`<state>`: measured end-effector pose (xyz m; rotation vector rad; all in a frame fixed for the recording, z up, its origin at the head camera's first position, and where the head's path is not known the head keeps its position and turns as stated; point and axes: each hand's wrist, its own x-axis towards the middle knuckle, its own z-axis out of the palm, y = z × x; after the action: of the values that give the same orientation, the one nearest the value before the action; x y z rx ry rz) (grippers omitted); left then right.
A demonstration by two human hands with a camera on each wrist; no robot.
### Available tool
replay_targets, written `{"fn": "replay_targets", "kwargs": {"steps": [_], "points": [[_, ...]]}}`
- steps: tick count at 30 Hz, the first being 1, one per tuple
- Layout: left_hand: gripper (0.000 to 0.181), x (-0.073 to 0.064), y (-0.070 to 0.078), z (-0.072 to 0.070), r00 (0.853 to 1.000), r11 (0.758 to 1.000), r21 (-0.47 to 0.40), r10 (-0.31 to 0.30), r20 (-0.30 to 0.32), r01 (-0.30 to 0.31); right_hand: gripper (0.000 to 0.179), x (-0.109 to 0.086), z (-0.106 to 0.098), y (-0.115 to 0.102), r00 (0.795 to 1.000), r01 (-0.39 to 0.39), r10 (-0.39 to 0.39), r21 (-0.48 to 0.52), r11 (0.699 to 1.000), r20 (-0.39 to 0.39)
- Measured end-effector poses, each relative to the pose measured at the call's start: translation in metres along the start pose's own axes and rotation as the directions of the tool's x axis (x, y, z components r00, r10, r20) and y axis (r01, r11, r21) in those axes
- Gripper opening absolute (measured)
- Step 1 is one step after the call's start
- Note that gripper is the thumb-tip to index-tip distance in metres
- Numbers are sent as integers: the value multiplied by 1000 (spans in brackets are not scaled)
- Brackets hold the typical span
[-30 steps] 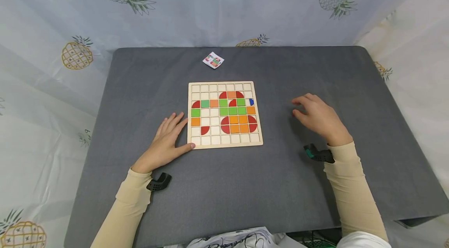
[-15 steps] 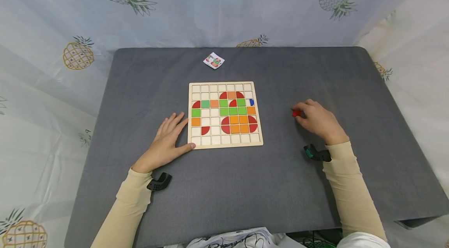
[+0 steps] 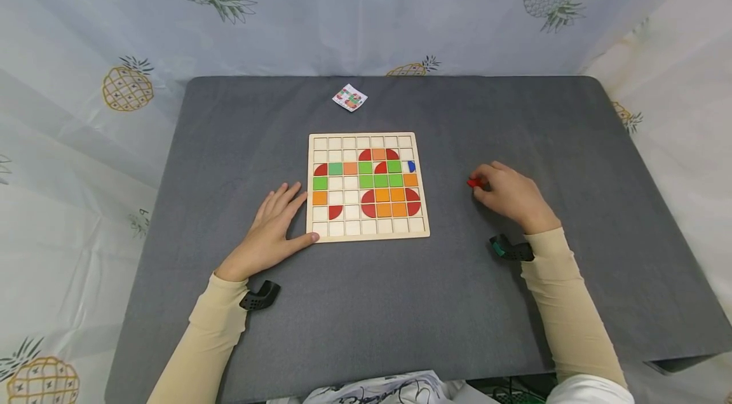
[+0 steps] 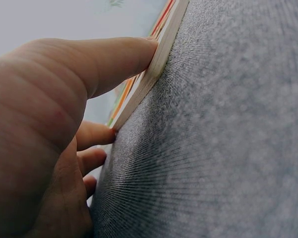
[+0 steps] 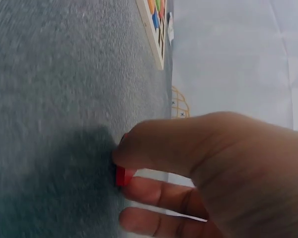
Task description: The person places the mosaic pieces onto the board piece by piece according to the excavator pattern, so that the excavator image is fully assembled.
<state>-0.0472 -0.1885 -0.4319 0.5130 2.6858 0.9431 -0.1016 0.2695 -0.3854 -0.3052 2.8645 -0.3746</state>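
Observation:
A wooden grid board [image 3: 366,239] lies on the table, with red quarter-circle, green and orange square pieces in its cells. One small blue piece [image 3: 411,166] sits in a cell at its right side. My left hand [image 3: 265,229] is spread at the board's near left corner; the left wrist view has the thumb [image 4: 134,52] on the rim and a fingertip against the side. Right of the board, my right hand [image 3: 511,195] pinches a small red piece [image 3: 474,183] between thumb and finger, low over the table. The thumb covers much of this piece [image 5: 120,176] in the right wrist view.
A small square card [image 3: 350,98] with a coloured pattern lies behind the board. Grey cloth covers the table [image 3: 400,302], and a pale curtain [image 3: 354,10] printed with pineapples hangs behind and at the sides. Each wrist carries a black camera band.
One second ago the right thumb and fingers were apart; now they pinch the red piece, and that hand has shifted slightly left with it. The left hand and board stay put.

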Motion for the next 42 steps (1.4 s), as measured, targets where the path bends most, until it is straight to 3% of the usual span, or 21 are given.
{"fn": "replay_targets", "kwargs": {"steps": [9,16,20,24,30,36,42], "points": [[91,-1,-1,0,1000,1000,-9,-3,-10,3,26,18,8,-31,995,95,-89,138,986,-54],[91,-3,-2,-1,1000,1000,-11,-11,-16,10,25,34,1,-86,975,222,-219,116,968,-45],[92,-3,-2,-2,1000,1000,-16,-21,-3,20,26,45,4,-122,942,336,-335,68,939,-21],[91,-2,-2,-3,1000,1000,-9,-25,19,25,24,51,11,-157,889,456,-457,59,888,1],[89,-1,-3,-4,999,1000,0,-18,31,18,21,58,27,-199,829,558,-560,65,827,12],[89,0,-2,-4,999,1000,-8,-3,43,3,23,63,39,-221,800,599,-599,39,800,-6],[89,-2,-4,-5,999,1000,-4,-6,37,6,25,64,49,-232,802,597,-596,34,801,-36]]}}
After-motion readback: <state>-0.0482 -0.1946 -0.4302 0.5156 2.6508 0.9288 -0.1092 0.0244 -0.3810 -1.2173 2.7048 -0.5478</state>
